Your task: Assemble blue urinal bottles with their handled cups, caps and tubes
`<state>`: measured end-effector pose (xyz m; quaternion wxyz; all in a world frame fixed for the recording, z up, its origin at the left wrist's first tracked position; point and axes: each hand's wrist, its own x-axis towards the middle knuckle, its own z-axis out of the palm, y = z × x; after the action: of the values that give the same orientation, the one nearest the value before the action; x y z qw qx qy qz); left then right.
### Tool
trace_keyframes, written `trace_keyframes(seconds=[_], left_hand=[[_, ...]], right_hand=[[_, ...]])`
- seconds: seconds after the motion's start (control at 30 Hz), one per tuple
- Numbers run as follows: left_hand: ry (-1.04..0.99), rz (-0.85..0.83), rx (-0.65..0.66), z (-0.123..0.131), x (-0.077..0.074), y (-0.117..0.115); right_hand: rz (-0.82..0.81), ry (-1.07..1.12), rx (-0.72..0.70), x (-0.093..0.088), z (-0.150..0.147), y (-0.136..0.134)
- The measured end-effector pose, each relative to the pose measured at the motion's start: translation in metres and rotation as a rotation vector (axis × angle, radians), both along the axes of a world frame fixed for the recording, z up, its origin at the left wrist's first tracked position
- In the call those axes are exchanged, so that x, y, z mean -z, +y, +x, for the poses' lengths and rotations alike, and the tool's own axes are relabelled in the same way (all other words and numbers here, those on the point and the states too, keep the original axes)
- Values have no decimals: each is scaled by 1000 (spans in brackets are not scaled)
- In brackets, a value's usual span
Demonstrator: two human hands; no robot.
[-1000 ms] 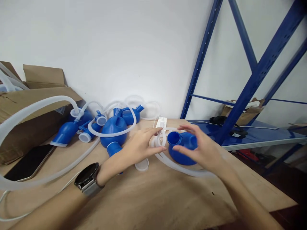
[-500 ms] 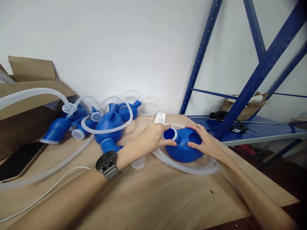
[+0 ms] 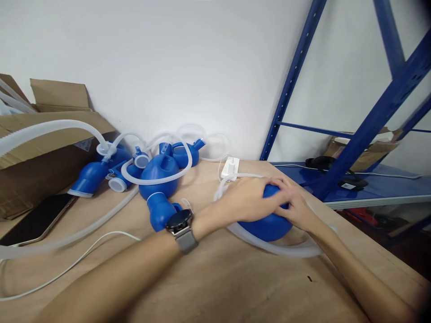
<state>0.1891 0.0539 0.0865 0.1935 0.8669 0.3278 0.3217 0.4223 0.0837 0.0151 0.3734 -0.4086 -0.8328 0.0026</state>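
A round blue plastic urinal bottle (image 3: 266,228) rests on the wooden table in front of me, a clear ribbed hose (image 3: 259,246) curving around its base. My right hand (image 3: 293,205) grips it by the handle, thumb and fingers curled at the opening. Over its top and left side lies my left hand (image 3: 251,199), fingers closed against it and meeting the right-hand fingers. The bottle's mouth is hidden beneath my left hand. Left of my wrist with the watch (image 3: 180,220), another blue bottle neck (image 3: 161,211) stands on the table.
More blue bottles (image 3: 160,172) with hoses crowd the back left, beside a cardboard box (image 3: 40,175) and a phone (image 3: 37,220). A white power strip (image 3: 230,168) lies near the wall. Blue metal shelving (image 3: 387,184) stands at the right. A white cable (image 3: 84,253) crosses the table.
My left hand has moved from the bottle's white-rimmed mouth rightward over its top, toward my right hand. The view has shifted slightly, and the bottle's mouth is now covered.
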Motion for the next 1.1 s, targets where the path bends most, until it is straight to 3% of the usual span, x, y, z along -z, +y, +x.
trace_keyframes(seconds=[0.1,0.17,0.37,0.53,0.63,0.7,0.77,0.83,0.9,0.97,1.0,1.03,1.1], left_hand=[[-111,23,-134,13,5,3],[-90,39,-136,14,6,4],[36,142,99,5,-2,4],[-60,128,270,2,0,19],[-210,72,147,-3,2,21],[-261,64,-30,-11,-4,13],[-278,63,-105,-24,-21,-2],[-292,21,-32,-43,-44,-26],[-270,-106,129,-69,-57,-57],[-207,-274,217,-101,-43,-94],[-221,-331,175,-118,-21,-114],[-275,-337,139,-136,9,-134],[-398,-278,130,-170,87,-172]], right_hand=[[12,-23,65,1,-4,-2],[11,-22,83,-1,-6,-4],[35,-18,28,-3,-9,-4],[23,-13,95,-7,-10,-6],[25,-24,158,-9,-12,-6],[21,-41,190,-7,-11,-5],[14,-60,237,-4,-7,-2],[0,-69,290,-4,-4,2],[1,-41,310,-13,-4,4],[45,36,295,-32,-10,-2],[81,88,266,-44,-16,-10],[115,141,220,-55,-23,-21],[147,232,-4,-68,-36,-56]])
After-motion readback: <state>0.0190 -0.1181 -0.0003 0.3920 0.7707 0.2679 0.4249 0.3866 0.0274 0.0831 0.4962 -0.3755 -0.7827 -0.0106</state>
